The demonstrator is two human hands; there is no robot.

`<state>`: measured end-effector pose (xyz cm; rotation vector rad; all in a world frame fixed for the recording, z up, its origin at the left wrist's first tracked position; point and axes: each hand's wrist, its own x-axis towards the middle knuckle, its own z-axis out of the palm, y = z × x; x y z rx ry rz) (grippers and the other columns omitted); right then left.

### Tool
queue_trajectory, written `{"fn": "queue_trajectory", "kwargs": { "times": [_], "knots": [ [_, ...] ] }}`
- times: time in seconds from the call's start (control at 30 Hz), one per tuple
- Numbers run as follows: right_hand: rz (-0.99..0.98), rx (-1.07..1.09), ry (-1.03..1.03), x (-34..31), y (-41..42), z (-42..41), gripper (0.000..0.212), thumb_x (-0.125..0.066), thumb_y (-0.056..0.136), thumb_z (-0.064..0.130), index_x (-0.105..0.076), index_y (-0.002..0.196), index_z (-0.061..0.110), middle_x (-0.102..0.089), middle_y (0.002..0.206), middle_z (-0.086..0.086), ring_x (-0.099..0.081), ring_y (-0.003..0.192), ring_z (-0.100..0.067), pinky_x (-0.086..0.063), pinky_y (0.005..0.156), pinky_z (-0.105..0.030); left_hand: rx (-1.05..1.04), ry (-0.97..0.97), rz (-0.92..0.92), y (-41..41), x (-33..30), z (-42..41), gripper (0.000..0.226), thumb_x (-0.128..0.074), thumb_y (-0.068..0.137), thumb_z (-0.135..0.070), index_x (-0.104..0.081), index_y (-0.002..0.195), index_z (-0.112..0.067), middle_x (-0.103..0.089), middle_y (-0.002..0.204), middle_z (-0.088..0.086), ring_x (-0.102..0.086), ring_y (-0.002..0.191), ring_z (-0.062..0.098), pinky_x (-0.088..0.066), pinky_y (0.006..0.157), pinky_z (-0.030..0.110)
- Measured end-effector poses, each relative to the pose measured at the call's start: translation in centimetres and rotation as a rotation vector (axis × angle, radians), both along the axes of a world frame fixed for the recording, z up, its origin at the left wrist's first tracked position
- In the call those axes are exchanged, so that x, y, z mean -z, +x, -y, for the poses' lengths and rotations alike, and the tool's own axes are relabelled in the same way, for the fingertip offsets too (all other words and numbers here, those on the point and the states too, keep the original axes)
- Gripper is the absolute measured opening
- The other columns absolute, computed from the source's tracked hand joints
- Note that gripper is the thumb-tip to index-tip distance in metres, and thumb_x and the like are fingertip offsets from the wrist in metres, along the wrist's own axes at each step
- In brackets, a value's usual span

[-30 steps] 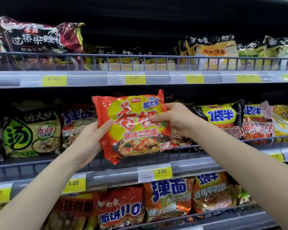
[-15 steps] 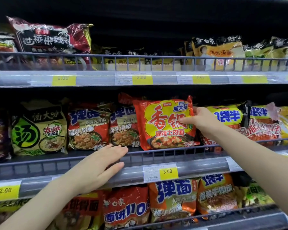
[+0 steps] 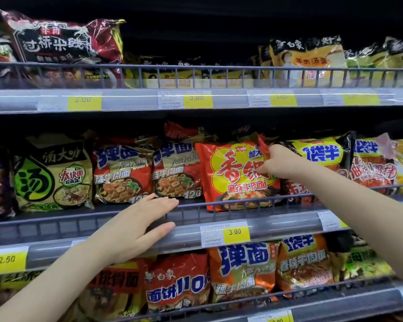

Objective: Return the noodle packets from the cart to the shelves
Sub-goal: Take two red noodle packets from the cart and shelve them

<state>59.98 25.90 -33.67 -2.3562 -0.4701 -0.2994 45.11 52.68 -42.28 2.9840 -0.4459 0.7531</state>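
Observation:
A red-and-yellow noodle packet (image 3: 233,175) stands upright on the middle shelf (image 3: 277,224), behind the wire rail, between red packets on its left and a yellow-and-black packet on its right. My right hand (image 3: 279,165) grips its upper right corner, thumb and fingers closed on the wrapper. My left hand (image 3: 135,226) is flat and open, fingers spread, resting against the middle shelf's front rail to the left of the packet, holding nothing. The cart is out of view.
Three wire-railed shelves full of noodle packets fill the view. The top shelf (image 3: 219,98) holds dark red and yellow packets, the bottom one orange packets (image 3: 242,270). Yellow price tags (image 3: 234,232) line the edges. A green packet (image 3: 51,177) stands at middle left.
The red-and-yellow packet went from both hands in front of the shelf to standing on the middle shelf. My left hand let go and dropped to the rail; my right hand stayed on it.

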Motion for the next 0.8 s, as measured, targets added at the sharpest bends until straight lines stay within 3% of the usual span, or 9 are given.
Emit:
{"fn": "queue_trajectory", "kwargs": {
  "times": [0.13, 0.17, 0.2, 0.27, 0.33, 0.5, 0.63, 0.73, 0.8],
  "knots": [
    [0.161, 0.165, -0.112, 0.1, -0.3, -1.3, 0.019, -0.062, 0.087, 0.009, -0.046, 0.076, 0.007, -0.051, 0.078, -0.007, -0.046, 0.061, -0.015, -0.035, 0.049, -0.023, 0.009, -0.013, 0.008, -0.1, -0.1, 0.3, 0.095, 0.006, 0.067, -0.084, -0.025, 0.142, -0.035, -0.013, 0.134, -0.034, 0.017, 0.105, -0.042, 0.013, 0.091, -0.009],
    [0.199, 0.199, -0.146, 0.2, -0.7, -1.7, 0.012, -0.063, 0.086, 0.007, -0.051, 0.087, 0.003, -0.055, 0.086, -0.01, -0.052, 0.068, -0.018, -0.041, 0.053, -0.024, 0.014, -0.017, 0.007, -0.1, -0.1, 0.3, 0.096, 0.006, 0.067, -0.083, -0.026, 0.143, -0.034, -0.014, 0.134, -0.033, 0.017, 0.105, -0.042, 0.013, 0.091, -0.009],
    [0.282, 0.232, -0.2, 0.6, -0.6, -2.0, 0.032, -0.064, 0.084, 0.005, -0.049, 0.111, -0.003, -0.056, 0.107, -0.016, -0.059, 0.086, -0.025, -0.049, 0.064, -0.028, 0.017, -0.019, 0.008, -0.2, -0.1, 0.4, 0.096, 0.005, 0.067, -0.083, -0.026, 0.143, -0.033, -0.014, 0.134, -0.032, 0.017, 0.105, -0.042, 0.014, 0.091, -0.009],
    [0.488, 0.269, -0.385, 1.6, -0.5, -2.6, 0.083, -0.065, 0.082, 0.002, -0.013, 0.146, -0.004, -0.028, 0.148, -0.024, -0.038, 0.133, -0.035, -0.043, 0.102, -0.036, 0.017, -0.021, 0.01, -0.2, 0.0, 0.3, 0.095, 0.005, 0.067, -0.083, -0.026, 0.142, -0.034, -0.014, 0.134, -0.032, 0.017, 0.105, -0.042, 0.014, 0.091, -0.01],
    [0.705, 0.263, -0.558, 2.3, -0.7, -2.7, 0.089, -0.061, 0.085, 0.004, 0.0, 0.149, 0.0, -0.007, 0.157, -0.021, -0.011, 0.145, -0.034, -0.021, 0.117, -0.039, 0.016, -0.023, 0.018, 0.0, 0.1, 0.2, 0.094, 0.004, 0.068, -0.083, -0.026, 0.142, -0.035, -0.015, 0.135, -0.032, 0.016, 0.106, -0.042, 0.013, 0.091, -0.01],
    [0.738, 0.272, -0.702, 3.2, -1.0, -2.7, 0.073, -0.045, 0.093, 0.01, 0.0, 0.15, 0.002, -0.007, 0.159, -0.017, -0.005, 0.147, -0.033, -0.006, 0.118, -0.042, 0.03, 0.012, 0.043, 0.8, 0.5, -0.4, 0.084, -0.003, 0.077, -0.077, -0.028, 0.144, -0.032, -0.023, 0.142, -0.027, 0.007, 0.118, -0.035, 0.01, 0.101, -0.003],
    [0.842, 0.068, -0.553, 4.0, -3.1, -4.2, 0.078, -0.048, 0.085, 0.0, -0.004, 0.15, 0.001, -0.007, 0.159, -0.017, -0.003, 0.147, -0.034, -0.003, 0.118, -0.043, 0.037, 0.054, 0.064, 1.3, 0.8, -0.7, 0.073, -0.012, 0.084, -0.068, -0.028, 0.144, -0.029, -0.023, 0.143, -0.025, -0.005, 0.128, -0.023, 0.009, 0.106, 0.003],
    [0.913, -0.213, -0.587, 4.1, -4.9, -6.7, 0.067, -0.039, 0.079, 0.012, -0.031, 0.145, 0.003, -0.033, 0.152, -0.016, -0.025, 0.142, -0.036, -0.013, 0.114, -0.044, 0.04, 0.033, 0.028, 1.1, 0.4, -0.5, 0.066, -0.019, 0.085, -0.063, -0.023, 0.144, -0.034, -0.016, 0.143, -0.03, 0.004, 0.123, -0.031, 0.01, 0.105, 0.002],
    [0.89, -0.378, -0.645, 3.7, -5.3, -8.7, 0.071, -0.031, 0.076, 0.02, -0.03, 0.146, 0.006, -0.031, 0.153, -0.012, -0.024, 0.143, -0.032, -0.005, 0.113, -0.04, 0.031, -0.072, -0.044, 0.9, 0.0, -0.2, 0.064, -0.022, 0.082, -0.065, -0.019, 0.141, -0.039, -0.01, 0.137, -0.037, 0.01, 0.118, -0.035, 0.009, 0.104, 0.0]
  ]
}}
